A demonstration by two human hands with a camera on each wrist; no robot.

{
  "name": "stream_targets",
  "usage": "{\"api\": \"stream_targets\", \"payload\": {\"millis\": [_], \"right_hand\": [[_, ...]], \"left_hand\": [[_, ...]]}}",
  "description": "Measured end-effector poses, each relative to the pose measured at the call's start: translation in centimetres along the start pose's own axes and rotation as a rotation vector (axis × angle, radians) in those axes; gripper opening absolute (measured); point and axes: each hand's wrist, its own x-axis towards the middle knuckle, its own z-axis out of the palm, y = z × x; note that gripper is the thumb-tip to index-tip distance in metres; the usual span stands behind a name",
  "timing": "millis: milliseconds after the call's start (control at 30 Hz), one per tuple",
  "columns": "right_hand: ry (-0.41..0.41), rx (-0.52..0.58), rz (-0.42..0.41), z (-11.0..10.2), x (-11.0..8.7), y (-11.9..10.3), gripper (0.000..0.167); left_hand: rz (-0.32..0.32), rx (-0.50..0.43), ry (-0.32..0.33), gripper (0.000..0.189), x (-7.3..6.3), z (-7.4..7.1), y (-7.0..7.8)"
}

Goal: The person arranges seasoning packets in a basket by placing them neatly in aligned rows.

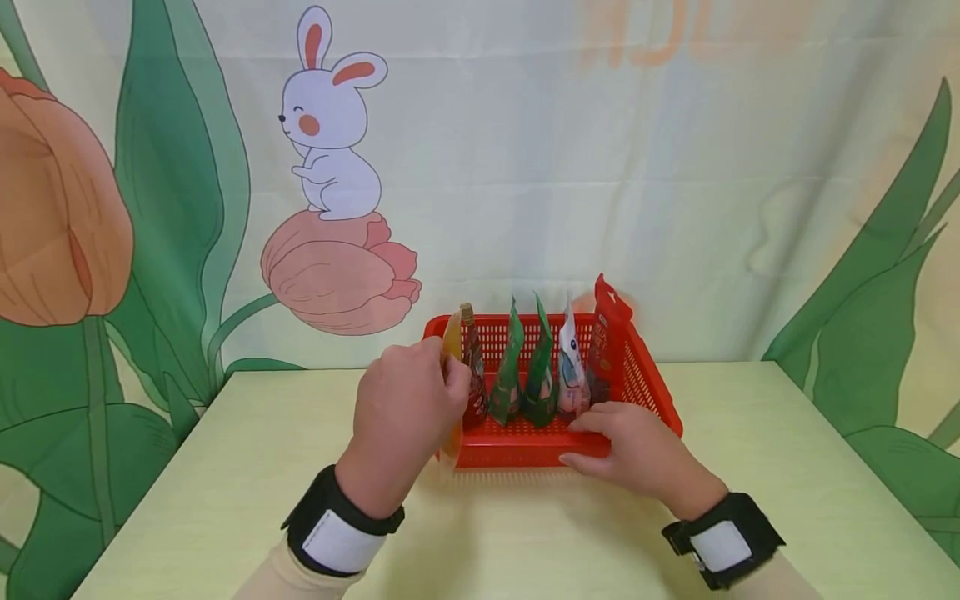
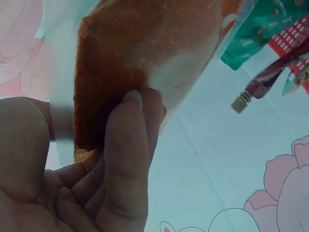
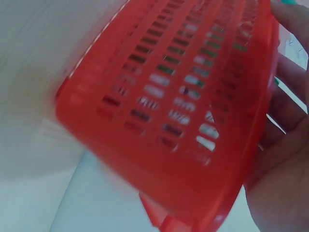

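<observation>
My left hand [image 1: 408, 392] pinches a slice of bread in clear wrapping [image 2: 113, 63] between thumb and fingers. The slice stands on edge at the left end of a red plastic basket [image 1: 517, 455], overlapping its wall in the head view. My right hand [image 1: 648, 450] grips the basket's front rim toward the right, fingers over the inside and thumb outside. Beside the bread, a dark red bottle with a tan cap [image 1: 474, 375] stands in the basket.
Two green packets [image 1: 507, 379] [image 1: 540, 379], a white and pink packet [image 1: 572, 379] and a tall red packet [image 1: 611, 333] stand in a row in the basket. It sits on a pale table [image 1: 300, 467], near a printed cloth backdrop [image 1: 510, 183].
</observation>
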Motion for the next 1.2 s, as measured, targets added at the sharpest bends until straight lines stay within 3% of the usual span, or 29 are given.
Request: {"api": "stream_targets", "payload": {"millis": [167, 367, 633, 967, 1200], "right_hand": [[-0.054, -0.01, 0.01, -0.1, 0.1, 1.0, 0.03], [-0.058, -0.003, -0.007, 0.0, 0.2, 1.6, 0.022], [-0.024, -0.026, -0.05, 0.6, 0.5, 2.2, 0.017], [-0.099, 0.017, -0.039, 0.2, 0.9, 2.2, 0.013], [-0.105, 0.031, -0.035, 0.0, 1.0, 2.2, 0.013]], "left_hand": [[0.002, -0.002, 0.011, 0.022, 0.6, -0.2, -0.7], [0.007, -0.009, 0.009, 0.024, 1.3, -0.6, -1.4], [-0.027, -0.033, -0.041, 0.026, 2.8, -1.1, -2.0], [-0.065, -0.015, -0.115, 0.032, 5.3, -0.5, -2.7], [-0.13, -0.026, -0.164, 0.02, 6.5, 0.2, -3.1]]}}
